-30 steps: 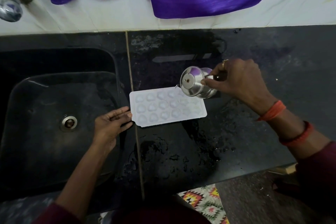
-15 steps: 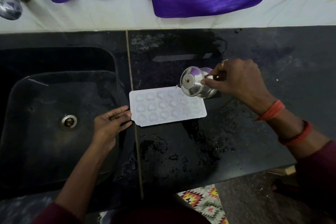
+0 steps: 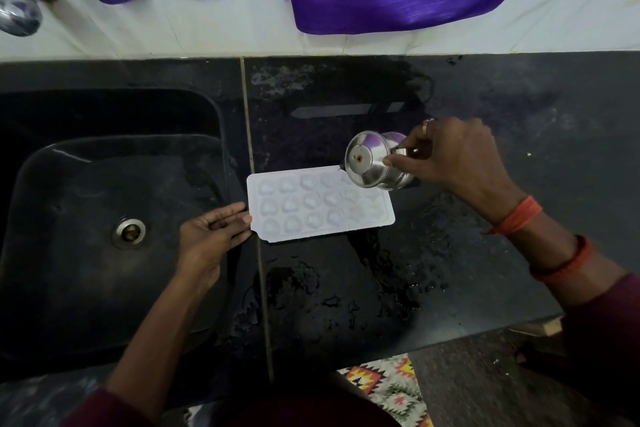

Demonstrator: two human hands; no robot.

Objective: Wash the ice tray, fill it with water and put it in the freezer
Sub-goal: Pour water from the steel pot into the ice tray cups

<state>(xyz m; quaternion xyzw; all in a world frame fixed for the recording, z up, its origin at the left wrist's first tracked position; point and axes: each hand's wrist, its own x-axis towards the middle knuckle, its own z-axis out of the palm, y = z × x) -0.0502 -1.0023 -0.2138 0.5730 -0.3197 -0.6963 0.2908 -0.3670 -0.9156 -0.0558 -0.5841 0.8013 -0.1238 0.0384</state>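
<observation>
The ice tray (image 3: 255, 194) lies at the counter's (image 3: 485, 97) left edge by the sink (image 3: 86, 218), steadied by the left hand's (image 3: 211, 232) straight fingers, while the right hand (image 3: 457, 163) grips a tipped steel cup (image 3: 374, 163), and overpouring may flood the right-end cells.

- Your right hand (image 3: 453, 163) has brought the tilted steel cup (image 3: 375, 163) a trace lower, nearer the far right corner of the ice tray (image 3: 320, 204).
- Your view has dipped: the back edge of the tabletop (image 3: 519, 97) sits slightly higher in frame.
</observation>
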